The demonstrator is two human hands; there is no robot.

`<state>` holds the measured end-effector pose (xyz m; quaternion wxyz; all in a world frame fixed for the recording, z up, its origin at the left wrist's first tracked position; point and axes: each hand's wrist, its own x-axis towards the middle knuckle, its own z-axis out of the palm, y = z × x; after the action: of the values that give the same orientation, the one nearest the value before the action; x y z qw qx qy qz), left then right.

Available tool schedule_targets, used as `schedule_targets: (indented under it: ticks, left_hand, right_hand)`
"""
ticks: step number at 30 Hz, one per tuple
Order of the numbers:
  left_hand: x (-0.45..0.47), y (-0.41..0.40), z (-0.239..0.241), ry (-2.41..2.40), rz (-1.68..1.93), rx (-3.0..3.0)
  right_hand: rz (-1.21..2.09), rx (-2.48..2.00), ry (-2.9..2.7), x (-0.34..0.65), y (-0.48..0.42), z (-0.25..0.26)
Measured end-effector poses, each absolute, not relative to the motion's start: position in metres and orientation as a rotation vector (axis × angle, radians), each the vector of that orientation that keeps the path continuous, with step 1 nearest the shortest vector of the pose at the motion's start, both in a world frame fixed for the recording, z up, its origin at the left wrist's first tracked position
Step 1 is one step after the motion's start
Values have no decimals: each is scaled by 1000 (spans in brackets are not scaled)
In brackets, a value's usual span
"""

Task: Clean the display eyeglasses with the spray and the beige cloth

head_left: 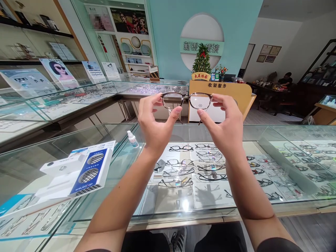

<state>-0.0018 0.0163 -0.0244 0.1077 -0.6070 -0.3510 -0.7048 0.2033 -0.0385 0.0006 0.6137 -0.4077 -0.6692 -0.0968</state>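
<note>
A pair of eyeglasses (186, 95) with a dark upper rim and clear lenses is held up above the glass counter, its front level. A small logo shows on the right-hand lens. My left hand (156, 120) grips the left end of the frame, the thumb below the lens and the fingers at the rim's outer corner. At the other end my right hand (225, 120) holds the frame in the same way. The temples point down and inward beneath the lenses, partly hidden by the thumbs.
Under the glass counter (181, 131) lie rows of eyeglasses (180, 162). On its top are a white spray bottle (133, 139) and a blue-and-white display box (88, 171). Farther off stand a cashier desk (223, 91), a potted plant (202, 59) and a seated person (286, 79).
</note>
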Motion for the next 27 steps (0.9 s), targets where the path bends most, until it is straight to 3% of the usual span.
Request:
schedule_targets:
  ticks: [27]
  left_hand:
    - [0,14,-24,-950,-2176,-1770]
  right_hand:
    - [-184,-998,-1526,203,-39,2]
